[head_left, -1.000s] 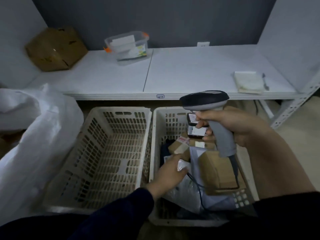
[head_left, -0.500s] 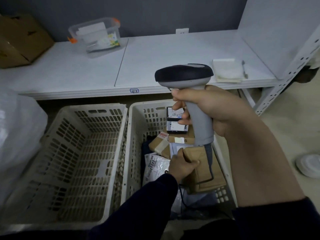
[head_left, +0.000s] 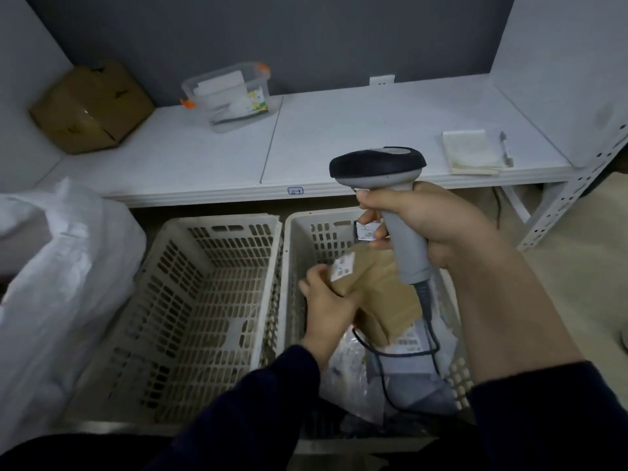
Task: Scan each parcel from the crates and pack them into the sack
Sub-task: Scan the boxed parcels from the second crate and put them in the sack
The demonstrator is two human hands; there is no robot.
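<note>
My left hand grips a brown cardboard parcel with a white label, lifted and tilted above the right crate. My right hand holds a grey and black barcode scanner upright by its handle, its head just above the parcel and its cable hanging down into the crate. Under the parcel lie several more parcels, among them grey plastic mailers and a small dark box. The left crate holds nothing. The white sack stands at the far left.
A low white shelf runs behind the crates. On it are a brown carton, a clear plastic tub, a folded cloth and a pen. A perforated metal upright stands at the right.
My left hand reached into the right crate, took hold of the brown parcel and lifted it toward the scanner. The scanner stayed up in my right hand.
</note>
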